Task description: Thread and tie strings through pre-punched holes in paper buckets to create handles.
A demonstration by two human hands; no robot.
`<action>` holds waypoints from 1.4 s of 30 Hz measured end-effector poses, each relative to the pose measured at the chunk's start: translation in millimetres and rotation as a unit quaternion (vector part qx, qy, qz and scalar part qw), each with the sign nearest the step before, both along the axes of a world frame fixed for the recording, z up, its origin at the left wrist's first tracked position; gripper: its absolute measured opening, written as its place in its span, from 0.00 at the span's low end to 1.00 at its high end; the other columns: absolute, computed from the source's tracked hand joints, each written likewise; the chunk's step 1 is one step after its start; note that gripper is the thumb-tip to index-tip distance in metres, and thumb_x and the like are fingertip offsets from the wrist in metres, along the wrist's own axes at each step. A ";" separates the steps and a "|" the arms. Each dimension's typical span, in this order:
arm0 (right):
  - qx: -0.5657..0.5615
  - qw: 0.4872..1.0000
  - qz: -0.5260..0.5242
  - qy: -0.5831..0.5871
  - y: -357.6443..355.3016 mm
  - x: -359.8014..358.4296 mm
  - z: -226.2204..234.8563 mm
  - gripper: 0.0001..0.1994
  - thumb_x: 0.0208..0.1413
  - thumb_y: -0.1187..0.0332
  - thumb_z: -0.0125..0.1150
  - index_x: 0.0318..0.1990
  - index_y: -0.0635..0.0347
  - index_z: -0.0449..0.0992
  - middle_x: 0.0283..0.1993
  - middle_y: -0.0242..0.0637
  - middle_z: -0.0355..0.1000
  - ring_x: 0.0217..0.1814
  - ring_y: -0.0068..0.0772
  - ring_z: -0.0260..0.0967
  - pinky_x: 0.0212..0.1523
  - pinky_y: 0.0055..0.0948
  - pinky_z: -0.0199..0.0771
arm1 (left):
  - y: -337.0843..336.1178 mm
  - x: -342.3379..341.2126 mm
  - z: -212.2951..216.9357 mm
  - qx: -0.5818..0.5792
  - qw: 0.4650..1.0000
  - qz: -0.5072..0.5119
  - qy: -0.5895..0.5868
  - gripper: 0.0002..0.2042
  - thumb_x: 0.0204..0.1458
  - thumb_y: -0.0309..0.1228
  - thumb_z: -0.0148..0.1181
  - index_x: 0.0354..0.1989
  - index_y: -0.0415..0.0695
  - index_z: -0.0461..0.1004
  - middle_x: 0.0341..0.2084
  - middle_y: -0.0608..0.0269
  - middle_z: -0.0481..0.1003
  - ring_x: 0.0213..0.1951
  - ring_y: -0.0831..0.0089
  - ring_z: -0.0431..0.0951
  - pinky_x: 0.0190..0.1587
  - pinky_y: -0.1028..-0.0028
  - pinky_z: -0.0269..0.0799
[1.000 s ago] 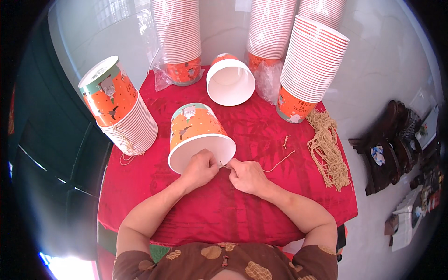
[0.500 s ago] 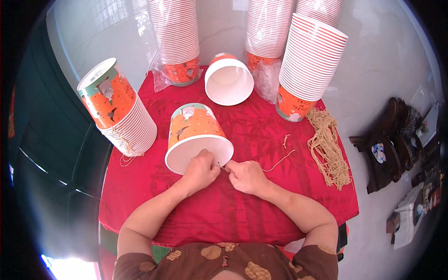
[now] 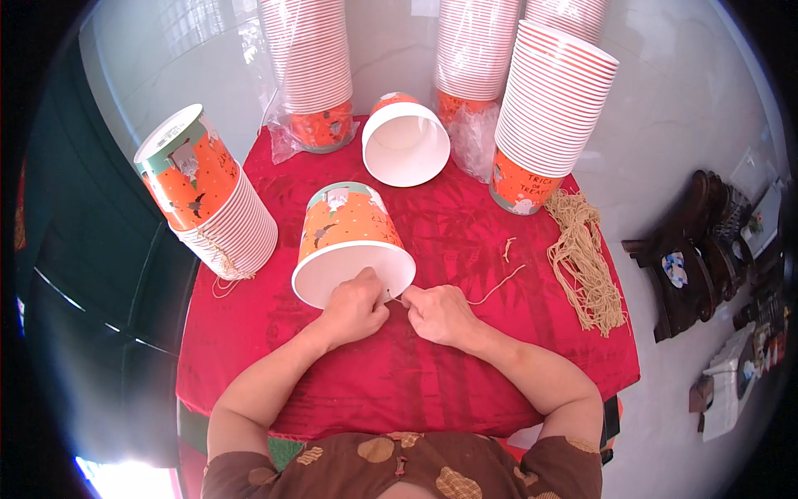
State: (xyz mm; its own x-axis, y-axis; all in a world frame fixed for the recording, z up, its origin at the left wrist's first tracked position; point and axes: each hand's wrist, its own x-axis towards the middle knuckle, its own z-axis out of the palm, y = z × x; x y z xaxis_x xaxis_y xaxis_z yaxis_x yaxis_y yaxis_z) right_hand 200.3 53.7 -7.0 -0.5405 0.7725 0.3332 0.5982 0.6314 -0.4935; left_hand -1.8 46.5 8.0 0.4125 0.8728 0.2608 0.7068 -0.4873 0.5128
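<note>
L hand [image 3: 356,306] clenched on rim of orange paper bucket [image 3: 349,241] (on its side); R hand [image 3: 440,313] at 3 o'clock, pinching string [image 3: 499,288].

An orange-and-green printed paper bucket [image 3: 349,241] lies tipped on its side, white mouth toward the fingers [image 3: 378,293] — its rim touches them. A thin tan string [image 3: 496,288] runs from between the 2 sets of fingertips out rightward across the red cloth — slack, slightly curved.
</note>
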 end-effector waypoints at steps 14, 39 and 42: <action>-0.016 1.000 -0.018 -0.002 -0.6 -1.0 1.0 0.06 0.46 0.73 0.54 0.32 0.60 0.75 0.23 0.46 0.74 0.26 0.50 0.74 0.27 0.47 0.73 | -1.8 -3.0 7.8 -0.033 0.998 -0.043 0.024 0.03 0.42 0.25 0.57 0.23 0.39 0.72 0.33 0.52 0.70 0.33 0.51 0.75 0.36 0.56 0.70; -0.017 1.000 0.017 0.003 1.9 1.7 3.6 0.05 0.48 0.71 0.54 0.31 0.60 0.74 0.23 0.49 0.73 0.27 0.54 0.74 0.28 0.51 0.72 | 6.7 4.9 -4.0 -0.034 0.997 0.068 -0.001 0.07 0.48 0.27 0.56 0.24 0.34 0.70 0.36 0.45 0.71 0.35 0.43 0.75 0.39 0.53 0.71; -0.025 0.999 0.022 -0.007 2.7 1.3 4.7 0.05 0.48 0.71 0.53 0.31 0.59 0.75 0.23 0.49 0.73 0.27 0.54 0.74 0.28 0.52 0.72 | 7.5 5.5 -3.3 -0.043 0.997 0.069 0.001 0.08 0.49 0.27 0.56 0.25 0.34 0.71 0.38 0.44 0.71 0.35 0.43 0.76 0.40 0.52 0.72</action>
